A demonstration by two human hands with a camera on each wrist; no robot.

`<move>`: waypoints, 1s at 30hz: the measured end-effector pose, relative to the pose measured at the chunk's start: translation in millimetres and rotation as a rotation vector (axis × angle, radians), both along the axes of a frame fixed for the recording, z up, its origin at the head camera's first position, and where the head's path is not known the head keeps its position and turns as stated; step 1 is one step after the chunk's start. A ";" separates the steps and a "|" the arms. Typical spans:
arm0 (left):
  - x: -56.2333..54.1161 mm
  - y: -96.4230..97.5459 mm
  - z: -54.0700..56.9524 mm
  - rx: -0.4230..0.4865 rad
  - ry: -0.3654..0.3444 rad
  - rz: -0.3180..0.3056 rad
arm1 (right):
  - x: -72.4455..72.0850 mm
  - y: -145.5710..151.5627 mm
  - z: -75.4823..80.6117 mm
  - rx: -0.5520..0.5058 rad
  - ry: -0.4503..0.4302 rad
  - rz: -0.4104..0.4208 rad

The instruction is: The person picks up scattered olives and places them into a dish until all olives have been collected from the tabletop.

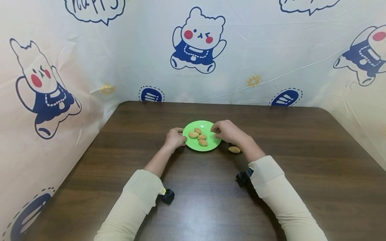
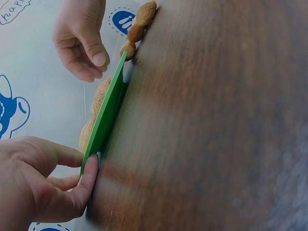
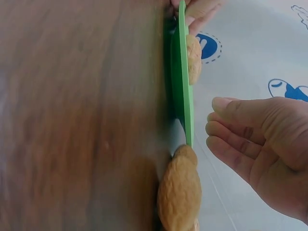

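Observation:
A light green plate [image 1: 206, 125] lies on the table with several tan nuts in rough shells [image 1: 193, 135] on it. At its left rim my left hand [image 1: 175, 138] pinches the edge, thumb on one face and fingers on the other in the left wrist view. Over the plate's right side hovers my right hand [image 1: 229, 131]; its fingers are loosely bent and hold nothing in the right wrist view. Beside the plate, below my right hand, more of the same nuts [image 3: 179, 195] lie on the table, partly hidden by my forearm in the head view.
The brown wooden table [image 1: 199, 187] reaches back to a pale cloth [image 1: 144, 50] printed with cartoon bears. Small black cameras sit at my left wrist [image 1: 168, 196] and my right wrist [image 1: 242, 179], under cream sleeves.

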State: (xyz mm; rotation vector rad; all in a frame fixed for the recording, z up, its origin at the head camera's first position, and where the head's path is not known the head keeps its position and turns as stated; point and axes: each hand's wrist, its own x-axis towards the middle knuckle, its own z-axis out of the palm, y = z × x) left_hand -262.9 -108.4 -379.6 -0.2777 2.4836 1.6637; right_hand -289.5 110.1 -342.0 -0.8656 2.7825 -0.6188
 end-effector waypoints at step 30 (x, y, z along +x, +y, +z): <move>-2.1 -0.5 -1.3 -0.009 -0.009 0.014 | -3.6 39.5 -6.6 0.019 0.012 -0.113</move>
